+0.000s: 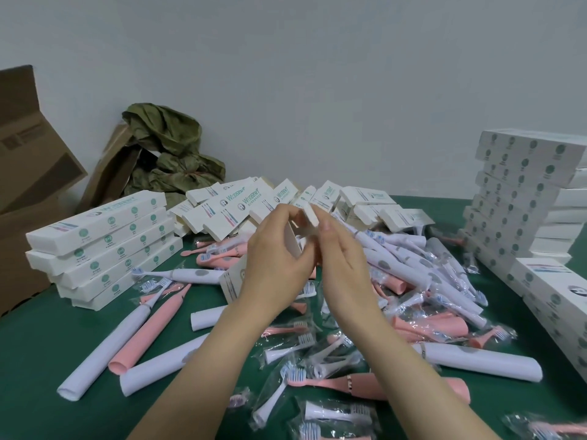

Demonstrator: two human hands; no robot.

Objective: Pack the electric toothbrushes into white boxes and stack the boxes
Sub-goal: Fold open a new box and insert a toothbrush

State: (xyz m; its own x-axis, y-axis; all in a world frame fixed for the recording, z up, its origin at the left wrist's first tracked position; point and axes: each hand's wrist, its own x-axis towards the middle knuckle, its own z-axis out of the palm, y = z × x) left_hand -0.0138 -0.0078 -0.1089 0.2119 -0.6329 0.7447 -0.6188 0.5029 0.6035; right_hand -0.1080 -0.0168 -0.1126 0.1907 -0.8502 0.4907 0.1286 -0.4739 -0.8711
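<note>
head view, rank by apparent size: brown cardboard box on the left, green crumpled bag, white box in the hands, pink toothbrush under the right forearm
1. brown cardboard box, partly out of frame
2. green crumpled bag
3. pink toothbrush and white box: unsure, both are partly covered and the brush lies nearer

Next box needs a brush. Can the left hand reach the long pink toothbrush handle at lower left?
Probably, once freed: the left hand and right hand both grip a white cardboard box; the pink toothbrush handle lies uncovered.
</note>
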